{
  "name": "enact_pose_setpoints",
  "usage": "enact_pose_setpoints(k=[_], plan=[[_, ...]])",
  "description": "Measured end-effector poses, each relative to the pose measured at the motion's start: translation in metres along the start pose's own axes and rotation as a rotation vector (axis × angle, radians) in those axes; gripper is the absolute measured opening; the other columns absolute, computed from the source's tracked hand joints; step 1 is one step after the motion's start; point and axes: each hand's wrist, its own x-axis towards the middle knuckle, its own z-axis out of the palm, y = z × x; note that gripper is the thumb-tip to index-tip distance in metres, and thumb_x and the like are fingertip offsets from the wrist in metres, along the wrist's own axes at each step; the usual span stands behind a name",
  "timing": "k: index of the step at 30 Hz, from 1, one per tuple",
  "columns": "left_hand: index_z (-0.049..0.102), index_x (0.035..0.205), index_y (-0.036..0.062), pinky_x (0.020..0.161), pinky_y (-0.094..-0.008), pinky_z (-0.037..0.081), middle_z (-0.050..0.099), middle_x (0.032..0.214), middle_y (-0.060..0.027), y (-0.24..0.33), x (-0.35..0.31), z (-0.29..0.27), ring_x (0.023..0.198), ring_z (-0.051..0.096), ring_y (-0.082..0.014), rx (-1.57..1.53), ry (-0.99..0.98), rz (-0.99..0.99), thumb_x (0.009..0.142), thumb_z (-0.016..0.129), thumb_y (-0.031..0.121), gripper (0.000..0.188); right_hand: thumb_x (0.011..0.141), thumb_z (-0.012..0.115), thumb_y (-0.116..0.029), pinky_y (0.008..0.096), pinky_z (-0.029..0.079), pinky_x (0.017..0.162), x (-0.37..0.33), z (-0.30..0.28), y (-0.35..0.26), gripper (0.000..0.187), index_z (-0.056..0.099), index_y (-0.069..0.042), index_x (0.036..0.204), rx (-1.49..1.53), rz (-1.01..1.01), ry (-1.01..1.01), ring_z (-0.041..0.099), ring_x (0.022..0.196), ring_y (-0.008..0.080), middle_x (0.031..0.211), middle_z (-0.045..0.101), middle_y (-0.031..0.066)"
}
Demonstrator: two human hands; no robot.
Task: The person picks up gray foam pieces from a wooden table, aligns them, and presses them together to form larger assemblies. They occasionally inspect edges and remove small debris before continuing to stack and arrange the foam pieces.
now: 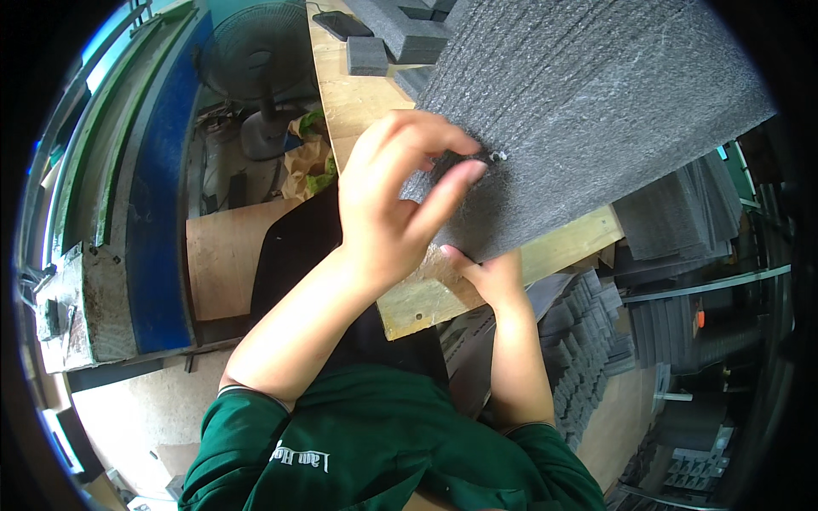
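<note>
A large stack of grey foam sheets [588, 119] stands tilted in front of me, its ribbed side facing left. My left hand [388, 192] is at its near face with thumb and forefinger curled into a pinch. Something dark lies between those fingertips, too small and shadowed to name. Small whitish bits [501, 157] show on the foam just beside them. Low down, my right hand [494, 277] grips the bottom edge of the foam stack, thumb on the near side; its other fingers are hidden under the stack.
Under the foam is a wooden table [426, 302]. Cut foam blocks [366, 56] and a black phone-like object [341, 25] lie at its far end. A fan [260, 64] stands far left, beside a blue-sided machine [158, 196]. More foam pieces [584, 341] are piled at the right.
</note>
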Motion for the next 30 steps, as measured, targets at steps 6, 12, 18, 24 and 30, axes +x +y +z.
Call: enact_pose_setpoints(k=[6,12,18,24,30], plan=[[0.079,0.101,0.0067,0.071,-0.0317,0.053,0.070,0.095,-0.0070,-0.003,0.006,0.011,0.085,0.068,-0.0215,0.179,-0.078,0.123,0.075,0.087,0.001,0.028,0.082,0.090,-0.019,0.0424,0.052,0.101,0.000,0.003,0.002,0.064,0.060,0.003,0.134,0.026,-0.040,0.029,0.067,0.119,0.0314,0.125,0.071,0.0177],[0.076,0.095,0.0073,0.070,-0.0336,0.050,0.069,0.093,-0.0052,-0.003,0.008,0.019,0.079,0.064,-0.0224,0.220,-0.055,0.163,0.074,0.085,0.000,0.023,0.082,0.089,-0.017,0.0426,0.051,0.102,0.001,-0.001,0.002,0.061,0.061,0.002,0.133,0.017,-0.017,-0.025,0.067,0.119,0.0305,0.125,0.070,0.0163],[0.067,0.090,0.0050,0.071,-0.0326,0.050,0.064,0.087,-0.0056,-0.003,0.004,0.014,0.079,0.060,-0.0210,0.191,-0.118,0.056,0.080,0.077,0.002,0.014,0.083,0.089,-0.018,0.0429,0.052,0.100,0.000,-0.001,-0.001,0.056,0.064,0.001,0.130,0.011,-0.054,-0.013,0.068,0.117,0.0302,0.122,0.072,0.0153],[0.068,0.096,0.0030,0.075,-0.0330,0.054,0.065,0.092,-0.0071,0.004,-0.004,0.000,0.082,0.063,-0.0200,-0.138,-0.014,-0.137,0.087,0.076,0.003,0.012,0.083,0.089,-0.019,0.0427,0.052,0.099,0.004,0.000,-0.001,0.056,0.064,0.001,0.129,0.002,-0.063,0.006,0.069,0.116,0.0312,0.122,0.072,0.0162],[0.075,0.096,0.0079,0.074,-0.0336,0.051,0.066,0.090,-0.0035,0.001,0.003,0.000,0.082,0.063,-0.0206,0.008,-0.060,-0.002,0.079,0.087,0.009,0.021,0.084,0.089,-0.020,0.0425,0.052,0.100,0.002,0.000,-0.003,0.057,0.063,0.002,0.130,0.015,-0.041,-0.001,0.068,0.116,0.0315,0.123,0.071,0.0168]])
